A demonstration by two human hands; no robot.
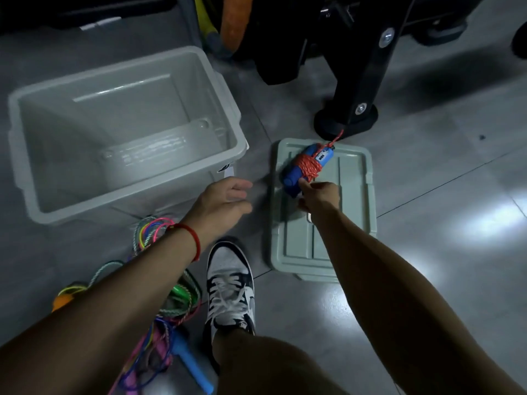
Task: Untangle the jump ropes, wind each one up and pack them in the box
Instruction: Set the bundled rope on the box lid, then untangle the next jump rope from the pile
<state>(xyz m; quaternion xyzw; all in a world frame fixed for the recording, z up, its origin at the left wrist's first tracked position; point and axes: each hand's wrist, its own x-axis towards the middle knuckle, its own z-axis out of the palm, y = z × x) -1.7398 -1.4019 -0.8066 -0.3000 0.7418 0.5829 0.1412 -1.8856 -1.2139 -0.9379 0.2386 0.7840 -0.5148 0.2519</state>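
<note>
Head view: right hand (318, 195) is gripping the wound red rope bundle (306, 166) over the lid (353, 223), presumably bound for the empty box (125, 132); left hand (225, 201) is hovering, fingers relaxed.

Arms: both bare to the edge of the view, no sleeves showing.
Left wrist: thin red cord bracelet (191, 238), a single loop just behind the left hand (225, 201).
Right hand (320, 195): no ring, watch or band visible; wrist bare.
Leg: bare knee and shin at the bottom edge, below the bracelet and to its right.
Foot: black-and-white low lace-up sneaker (231, 283), white laces, grey-white toe, dark trim, just right of the bracelet.
</note>
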